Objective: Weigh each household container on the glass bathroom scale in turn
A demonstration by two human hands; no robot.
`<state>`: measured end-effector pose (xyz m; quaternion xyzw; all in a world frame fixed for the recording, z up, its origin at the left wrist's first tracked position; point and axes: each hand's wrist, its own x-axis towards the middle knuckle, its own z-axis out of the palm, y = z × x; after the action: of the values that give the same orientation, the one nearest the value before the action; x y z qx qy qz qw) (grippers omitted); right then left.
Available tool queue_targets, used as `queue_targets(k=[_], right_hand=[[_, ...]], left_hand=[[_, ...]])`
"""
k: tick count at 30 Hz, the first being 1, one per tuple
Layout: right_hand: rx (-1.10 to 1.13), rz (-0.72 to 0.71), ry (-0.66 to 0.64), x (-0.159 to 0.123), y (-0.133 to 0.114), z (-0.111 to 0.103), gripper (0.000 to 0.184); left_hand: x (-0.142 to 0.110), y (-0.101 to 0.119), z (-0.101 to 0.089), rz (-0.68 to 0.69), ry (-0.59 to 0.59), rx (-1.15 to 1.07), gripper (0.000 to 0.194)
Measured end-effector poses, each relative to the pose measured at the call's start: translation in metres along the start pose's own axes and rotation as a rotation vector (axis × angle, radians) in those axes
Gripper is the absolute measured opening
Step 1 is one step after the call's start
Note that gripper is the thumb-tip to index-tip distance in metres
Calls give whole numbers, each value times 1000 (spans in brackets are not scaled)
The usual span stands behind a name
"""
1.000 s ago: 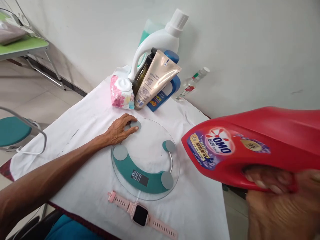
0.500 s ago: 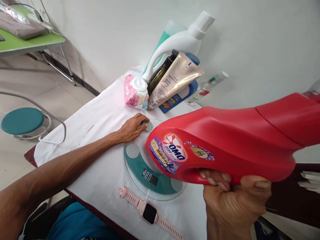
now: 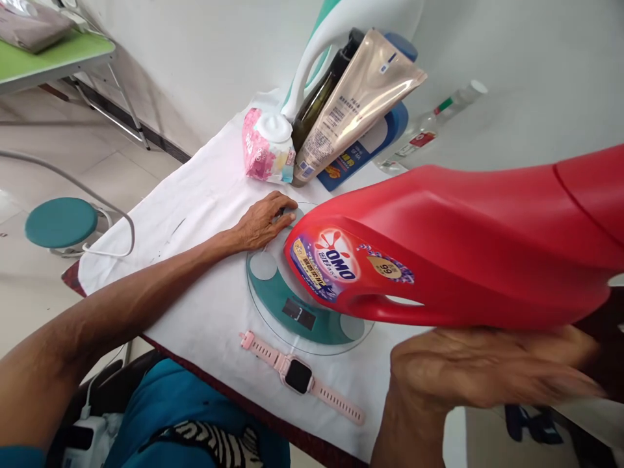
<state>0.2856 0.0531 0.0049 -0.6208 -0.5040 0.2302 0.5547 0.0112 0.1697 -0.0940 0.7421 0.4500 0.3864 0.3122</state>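
A large red OMO laundry detergent bottle (image 3: 458,253) stands on a round glass scale (image 3: 279,309) with a green band. The scale's small display (image 3: 299,314) shows faint marks I cannot read. My left hand (image 3: 267,222) rests at the scale's far left edge beside the bottle's base, its thumb and fingers apart and holding nothing. Beside the bottle's handle, my right hand (image 3: 492,367) is stretched out flat and a little blurred. It is off the handle; whether it touches the bottle's side I cannot tell. A pink smartwatch (image 3: 298,376) lies in front of the scale.
Behind the scale stand a pink wipes pack (image 3: 269,146), a beige tube (image 3: 358,107), a dark pump bottle (image 3: 324,97), a blue bottle (image 3: 353,153), a white jug (image 3: 312,55) and a clear glass bottle (image 3: 431,127). A teal stool (image 3: 61,222) is at left.
My right hand has let go of the detergent bottle's handle and its fingers have straightened. The display digits have changed to faint marks. The view has shifted closer; my left hand stays at the scale.
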Motion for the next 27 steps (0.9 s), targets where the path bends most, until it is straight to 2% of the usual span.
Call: queue_targets(k=[5, 8, 10, 17, 23, 27], right_hand=[[-32, -84, 90, -41, 16, 4, 56], [-4, -214, 310, -62, 25, 13, 60], [23, -244, 406, -69, 31, 19, 61], [64, -227, 252, -70, 48, 24, 65], [180, 14, 243, -68, 47, 25, 67], [244, 63, 249, -64, 46, 26, 68]], left_hand=[[1, 1, -1, 6, -6, 6, 28], [1, 2, -2, 2, -3, 7, 27], [0, 2, -2, 3, 1, -5, 26], [0, 0, -2, 35, 30, 3, 29], [0, -2, -2, 55, 31, 18, 29], [0, -2, -2, 63, 32, 29, 30]])
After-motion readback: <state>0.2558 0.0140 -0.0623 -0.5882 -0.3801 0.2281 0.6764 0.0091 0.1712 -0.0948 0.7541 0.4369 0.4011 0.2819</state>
